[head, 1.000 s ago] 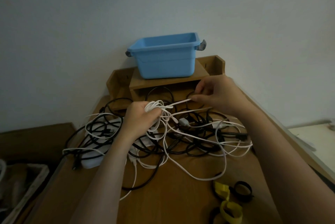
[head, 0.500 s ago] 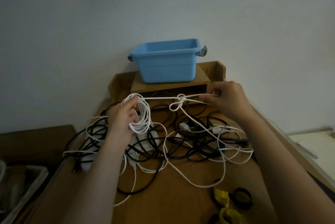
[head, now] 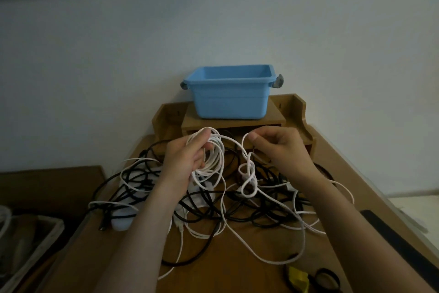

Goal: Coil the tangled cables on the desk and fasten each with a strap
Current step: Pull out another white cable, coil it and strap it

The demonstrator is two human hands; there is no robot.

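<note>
Left grip (head: 190,157) is closed around a coil of white cable (head: 213,157), whose loops hang upright from the fingers, long axis running top to bottom, on the right side of the palm. Right grip (head: 282,147) pinches the same cable's free run between thumb and forefinger; from there it drops near-vertically through a knot (head: 248,174) into the tangle of black and white cables (head: 237,212) on the desk (head: 237,269). Straps (head: 308,279) lie near right.
</note>
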